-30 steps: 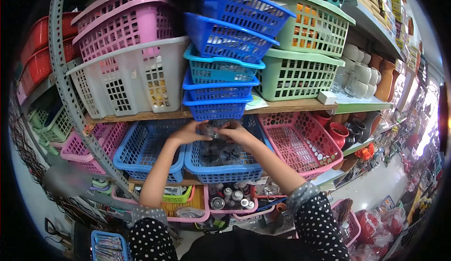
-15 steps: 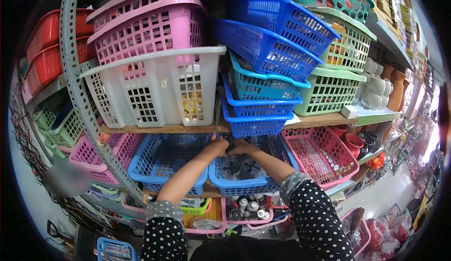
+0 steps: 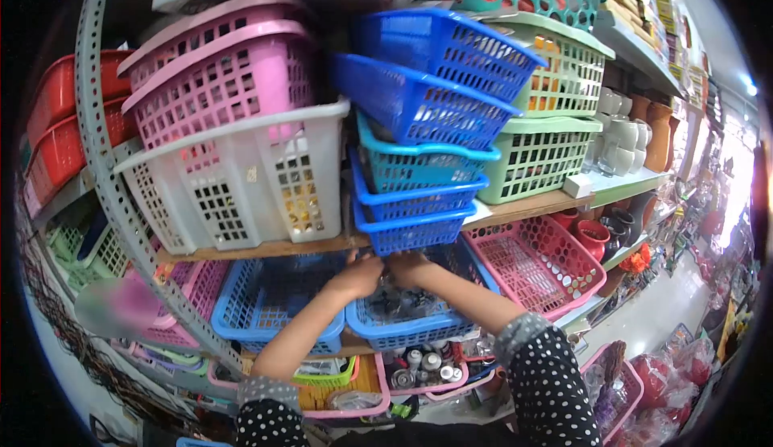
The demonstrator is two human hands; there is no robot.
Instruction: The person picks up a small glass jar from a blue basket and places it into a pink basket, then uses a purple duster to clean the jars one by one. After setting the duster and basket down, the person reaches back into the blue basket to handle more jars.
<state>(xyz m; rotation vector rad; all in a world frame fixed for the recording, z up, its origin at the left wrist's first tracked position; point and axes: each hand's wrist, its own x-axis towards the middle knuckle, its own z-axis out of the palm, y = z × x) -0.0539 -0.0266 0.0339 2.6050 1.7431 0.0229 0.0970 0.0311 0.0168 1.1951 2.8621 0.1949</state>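
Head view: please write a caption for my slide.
Left hand and right hand over a light-blue basket, below stacked baskets.

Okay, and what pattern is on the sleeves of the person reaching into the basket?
White polka dots on black, clearest on the right sleeve in the head view.

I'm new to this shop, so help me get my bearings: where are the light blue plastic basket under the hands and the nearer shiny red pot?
Light blue plastic basket (image 3: 411,331): head view, front rim.
Nearer shiny red pot (image 3: 593,246): head view, rounded body.

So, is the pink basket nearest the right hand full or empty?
Empty, it seems: the pink basket shows bare lattice along its bottom.
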